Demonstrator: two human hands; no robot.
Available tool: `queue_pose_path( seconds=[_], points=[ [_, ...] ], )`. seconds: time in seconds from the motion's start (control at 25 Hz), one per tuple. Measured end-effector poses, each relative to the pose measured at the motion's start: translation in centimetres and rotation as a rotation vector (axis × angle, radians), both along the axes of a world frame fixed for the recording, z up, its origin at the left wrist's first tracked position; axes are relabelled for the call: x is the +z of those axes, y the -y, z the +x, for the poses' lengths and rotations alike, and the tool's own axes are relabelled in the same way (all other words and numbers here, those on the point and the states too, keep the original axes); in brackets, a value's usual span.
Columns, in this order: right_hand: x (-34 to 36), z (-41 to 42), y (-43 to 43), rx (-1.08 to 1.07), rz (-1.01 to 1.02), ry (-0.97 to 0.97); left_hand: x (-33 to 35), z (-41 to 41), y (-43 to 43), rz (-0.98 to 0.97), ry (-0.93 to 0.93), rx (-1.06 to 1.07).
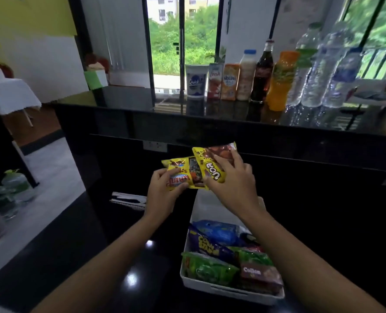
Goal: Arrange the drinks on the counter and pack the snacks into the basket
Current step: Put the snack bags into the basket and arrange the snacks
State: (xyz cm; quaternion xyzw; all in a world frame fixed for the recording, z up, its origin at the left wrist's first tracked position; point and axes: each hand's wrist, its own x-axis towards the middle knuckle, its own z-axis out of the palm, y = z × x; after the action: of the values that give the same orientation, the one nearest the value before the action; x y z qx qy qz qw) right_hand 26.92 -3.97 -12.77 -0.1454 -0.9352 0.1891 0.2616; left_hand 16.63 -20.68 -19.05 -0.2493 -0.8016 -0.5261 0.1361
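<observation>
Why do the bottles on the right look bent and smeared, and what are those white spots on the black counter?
Head view: the wide-angle lens stretches and blurs the water bottles near the frame edge; bright windows backlight them; the white spots are glare on the glossy lower counter; the yellow snack packets look fairly sharp.

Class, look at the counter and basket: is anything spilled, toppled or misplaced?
Nothing stands out. The drinks stand in a row on the counter, snacks lie inside the white basket, and the left hand and right hand hold yellow packets. The water bottles' lean looks like lens distortion.
</observation>
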Motion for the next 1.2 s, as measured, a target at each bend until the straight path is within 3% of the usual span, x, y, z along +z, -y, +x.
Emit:
queue_pose_path(
  seconds=[0.16, 0.28, 0.36, 0.52, 0.92, 1.04, 1.2],
  points=[
    [-4.1, 5.5, -3.4, -0.092, -0.121, 0.191, -4.3, 3.3, -1.2, -0.120, 0.085, -0.141],
    [-7.6, 8.4, -5.4, -0.144, -0.078, 0.430, -6.5, 4.6, -1.4, -0.269, 0.137, -0.246],
    [-9.6, 9.2, -6.1, -0.124, -0.083, 0.565, -7.0, 5.0, -1.7, -0.366, 0.167, -0.285],
    [-12.5, 10.3, -6.6, 0.029, -0.282, 0.761, -6.8, 5.5, -2.4, -0.639, 0.295, -0.368],
    [-14.6, 9.7, -8.2, 0.032, -0.236, 0.840, -3.1, 4.2, -4.8, -1.235, 0.323, -0.465],
    [-14.0, 8.7, -9.3, 0.001, -0.276, 0.758, -2.4, 2.5, -6.2, -1.244, 0.257, -0.449],
    [-14.1, 6.0, -10.0, -0.068, -0.247, 0.629, -3.6, 0.1, -10.0, -1.102, 0.231, -0.413]
  ],
)
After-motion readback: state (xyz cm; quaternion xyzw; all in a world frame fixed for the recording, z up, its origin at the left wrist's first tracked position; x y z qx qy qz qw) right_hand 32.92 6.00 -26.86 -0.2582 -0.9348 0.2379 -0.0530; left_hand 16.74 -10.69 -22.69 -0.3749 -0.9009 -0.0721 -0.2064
